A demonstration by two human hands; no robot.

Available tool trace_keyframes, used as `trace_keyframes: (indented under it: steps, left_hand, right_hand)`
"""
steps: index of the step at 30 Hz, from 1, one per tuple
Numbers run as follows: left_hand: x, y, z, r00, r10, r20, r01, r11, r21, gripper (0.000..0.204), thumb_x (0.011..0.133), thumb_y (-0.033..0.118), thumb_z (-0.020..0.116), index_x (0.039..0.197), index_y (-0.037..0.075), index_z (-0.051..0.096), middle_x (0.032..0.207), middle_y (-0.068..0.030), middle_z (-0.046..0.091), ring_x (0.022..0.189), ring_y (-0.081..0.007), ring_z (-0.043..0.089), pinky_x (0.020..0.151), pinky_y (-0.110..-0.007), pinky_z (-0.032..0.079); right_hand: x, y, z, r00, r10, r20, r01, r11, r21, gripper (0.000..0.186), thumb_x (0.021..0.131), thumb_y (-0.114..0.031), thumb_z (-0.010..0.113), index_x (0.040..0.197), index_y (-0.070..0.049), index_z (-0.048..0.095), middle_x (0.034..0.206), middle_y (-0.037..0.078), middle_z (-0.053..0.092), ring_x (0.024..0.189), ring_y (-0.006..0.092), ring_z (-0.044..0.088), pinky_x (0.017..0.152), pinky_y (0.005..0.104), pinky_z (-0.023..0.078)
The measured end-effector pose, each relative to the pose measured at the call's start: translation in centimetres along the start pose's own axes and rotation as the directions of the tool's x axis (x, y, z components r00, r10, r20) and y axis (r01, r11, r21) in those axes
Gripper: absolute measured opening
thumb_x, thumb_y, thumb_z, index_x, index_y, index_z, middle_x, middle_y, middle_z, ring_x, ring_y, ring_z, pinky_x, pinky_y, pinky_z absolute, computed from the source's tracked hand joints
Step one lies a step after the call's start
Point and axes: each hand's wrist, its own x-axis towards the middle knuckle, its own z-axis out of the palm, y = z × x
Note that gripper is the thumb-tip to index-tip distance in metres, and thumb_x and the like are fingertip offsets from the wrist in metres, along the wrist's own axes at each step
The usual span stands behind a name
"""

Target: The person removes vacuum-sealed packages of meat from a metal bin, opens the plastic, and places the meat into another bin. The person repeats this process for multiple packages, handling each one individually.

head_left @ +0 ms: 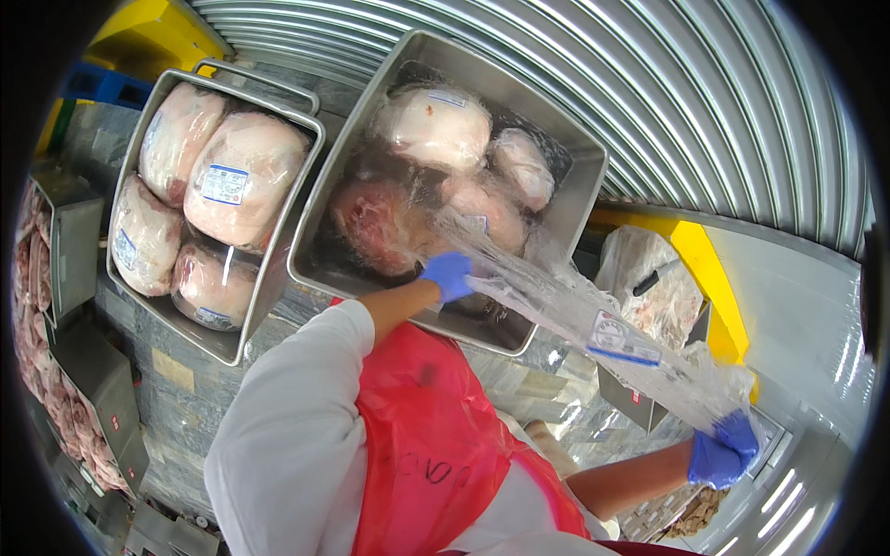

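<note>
A clear plastic bag (575, 306) with a printed label is stretched from the steel tub to the lower right. My left hand (451, 276), blue-gloved, closes on the bag above the tub's near side. Out to the right, my right hand (728, 452), also blue-gloved, grips the bag's far end. The steel tub (577, 176) holds dark liquid and several large meat pieces. A pale wrapped piece (436, 125) lies toward the back. At left in the tub, a redder meat piece (371, 222) looks unwrapped. Part of the liquid is hidden beneath the bag.
To the left stands a second steel tub (264, 88) with several wrapped meat pieces (246, 181). Metal bins of meat (56, 343) line the far left. A black-handled tool (654, 278) lies on crumpled plastic (635, 259) beside a yellow frame (714, 278). A ribbed metal wall (593, 65) closes the back.
</note>
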Motion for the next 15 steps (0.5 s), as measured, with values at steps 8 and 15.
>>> trace_keyframes:
  steps: [8,15]
  left_hand:
    - [-1.3,-9.5,1.5,0.894,-0.275,0.353,0.177,0.942,0.284,0.054,0.088,0.048,0.03,0.093,0.006,0.065,0.094,-0.0199,0.062,0.093,-0.0354,0.058,0.081,-0.044,0.044]
    - [-7.6,-6.2,-4.4,0.984,-0.137,0.113,0.103,0.959,0.262,0.046,0.09,0.036,0.032,0.088,0.004,0.064,0.091,-0.0236,0.06,0.086,-0.0395,0.058,0.078,-0.047,0.044]
  right_hand:
    - [0.6,6.5,-5.3,0.989,-0.144,0.047,0.144,0.8,-0.582,0.015,0.067,-0.012,0.05,0.066,-0.001,0.061,0.069,0.009,0.061,0.058,0.019,0.056,0.058,0.0319,0.049]
    - [-0.7,16.7,-7.5,0.981,0.143,-0.13,-0.166,0.967,-0.191,0.013,0.06,-0.011,0.051,0.063,-0.003,0.06,0.063,0.009,0.059,0.052,0.0203,0.054,0.052,0.0306,0.046]
